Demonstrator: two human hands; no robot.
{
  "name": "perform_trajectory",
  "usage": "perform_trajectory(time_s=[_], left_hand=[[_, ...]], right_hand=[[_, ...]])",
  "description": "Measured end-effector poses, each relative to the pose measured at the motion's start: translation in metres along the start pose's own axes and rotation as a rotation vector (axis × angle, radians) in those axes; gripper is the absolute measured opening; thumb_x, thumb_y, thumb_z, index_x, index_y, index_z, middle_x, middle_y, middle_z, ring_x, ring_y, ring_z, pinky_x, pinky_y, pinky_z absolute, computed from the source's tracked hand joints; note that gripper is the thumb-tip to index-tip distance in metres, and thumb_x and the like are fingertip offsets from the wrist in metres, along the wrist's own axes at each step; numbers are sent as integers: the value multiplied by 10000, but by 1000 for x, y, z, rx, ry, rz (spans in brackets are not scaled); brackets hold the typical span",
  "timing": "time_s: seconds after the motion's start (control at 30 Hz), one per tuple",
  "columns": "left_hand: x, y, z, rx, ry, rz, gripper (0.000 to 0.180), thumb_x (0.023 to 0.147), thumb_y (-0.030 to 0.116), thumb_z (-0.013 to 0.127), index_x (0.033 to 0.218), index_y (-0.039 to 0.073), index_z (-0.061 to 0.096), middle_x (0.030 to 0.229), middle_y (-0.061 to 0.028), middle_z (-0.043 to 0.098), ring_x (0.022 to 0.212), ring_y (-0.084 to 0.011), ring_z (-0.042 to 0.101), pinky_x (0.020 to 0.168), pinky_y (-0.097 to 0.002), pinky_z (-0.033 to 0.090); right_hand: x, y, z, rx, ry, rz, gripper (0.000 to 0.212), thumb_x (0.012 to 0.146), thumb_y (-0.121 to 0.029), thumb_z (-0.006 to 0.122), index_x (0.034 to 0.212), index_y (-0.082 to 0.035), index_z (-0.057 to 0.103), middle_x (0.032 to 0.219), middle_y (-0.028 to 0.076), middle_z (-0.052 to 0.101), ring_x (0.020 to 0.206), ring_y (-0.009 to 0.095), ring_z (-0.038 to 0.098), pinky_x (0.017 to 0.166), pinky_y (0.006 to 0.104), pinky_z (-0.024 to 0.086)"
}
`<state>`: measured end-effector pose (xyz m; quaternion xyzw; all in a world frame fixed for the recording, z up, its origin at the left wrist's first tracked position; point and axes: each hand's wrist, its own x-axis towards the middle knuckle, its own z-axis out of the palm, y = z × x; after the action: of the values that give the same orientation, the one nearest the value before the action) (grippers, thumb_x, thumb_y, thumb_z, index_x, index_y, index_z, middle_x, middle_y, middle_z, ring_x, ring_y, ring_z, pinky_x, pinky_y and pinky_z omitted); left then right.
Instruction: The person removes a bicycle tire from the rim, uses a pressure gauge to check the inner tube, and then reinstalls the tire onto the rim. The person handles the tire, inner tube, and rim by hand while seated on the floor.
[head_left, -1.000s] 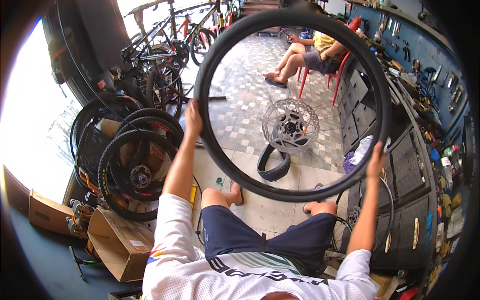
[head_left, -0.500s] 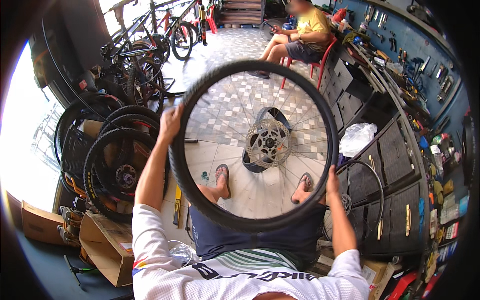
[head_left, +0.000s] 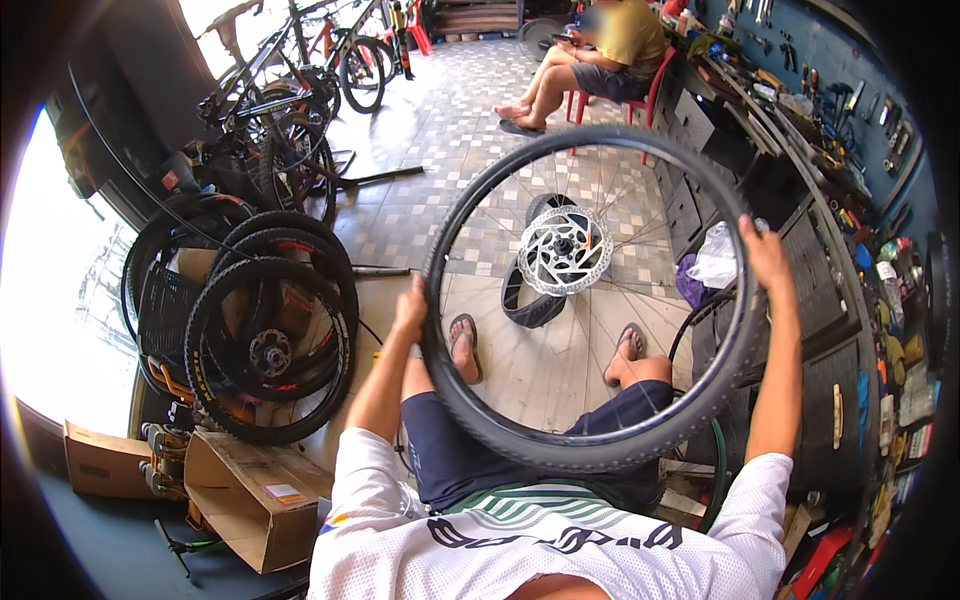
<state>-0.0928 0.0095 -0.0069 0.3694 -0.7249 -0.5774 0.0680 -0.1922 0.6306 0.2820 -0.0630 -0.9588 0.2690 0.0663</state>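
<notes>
A bicycle wheel with a knobby black tyre (head_left: 575,458) is held up in front of me over my lap, its spokes facing me. A silver disc brake rotor (head_left: 590,262) sits at its hub. My left hand (head_left: 411,310) is closed on the tyre's left side. Higher up on the opposite side, my right hand (head_left: 766,256) grips the tyre, fingers partly hidden by it. Through the spokes a black band-like loop (head_left: 533,312) shows on the floor, partly covered by the rotor.
Several tyred wheels (head_left: 268,432) lean together at the left, beside an open cardboard box (head_left: 228,500). Bicycles (head_left: 262,105) stand farther back. A person (head_left: 625,50) sits on a red chair (head_left: 660,90) ahead. Dark drawers (head_left: 800,290) and a tool-covered bench line the right.
The wheel has shifted right and turned or tilted somewhat. My right hand has gone from the lower right of the tyre to its upper right; my left hand has moved right and down.
</notes>
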Motion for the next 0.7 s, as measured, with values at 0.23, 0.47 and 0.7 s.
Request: perform_trajectory(time_s=[0.23, 0.47, 0.7], left_hand=[[9, 179, -75, 192, 203, 739, 677, 1037, 586, 436, 1009, -53, 657, 680, -144, 506, 659, -246, 489, 666, -424, 432], [38, 54, -12, -190, 412, 800, 722, 1056, 643, 263, 898, 30, 610, 715, -64, 584, 634, -195, 552, 600, -355, 476], [9, 50, -5, 81, -144, -32, 841, 970, 692, 473, 1189, -103, 639, 1072, -263, 687, 943, -363, 682, 799, -530, 543]], right_hand=[[-52, 114, 179, 575, 306, -33, 898, 992, -696, 403, 1387, 101, 522, 1361, 282, 585, 1316, 355, 524, 1087, 394, 388], [-39, -21, 3, 419, 397, -421, 687, 1031, -549, 488, 1274, 87, 579, 1173, 268, 660, 1107, 376, 630, 971, 406, 454], [7, 56, 14, -16, 32, 73, 1067, 890, -868, 319, 941, 126, 705, 1016, 387, 660, 1055, 440, 668, 912, 494, 479]])
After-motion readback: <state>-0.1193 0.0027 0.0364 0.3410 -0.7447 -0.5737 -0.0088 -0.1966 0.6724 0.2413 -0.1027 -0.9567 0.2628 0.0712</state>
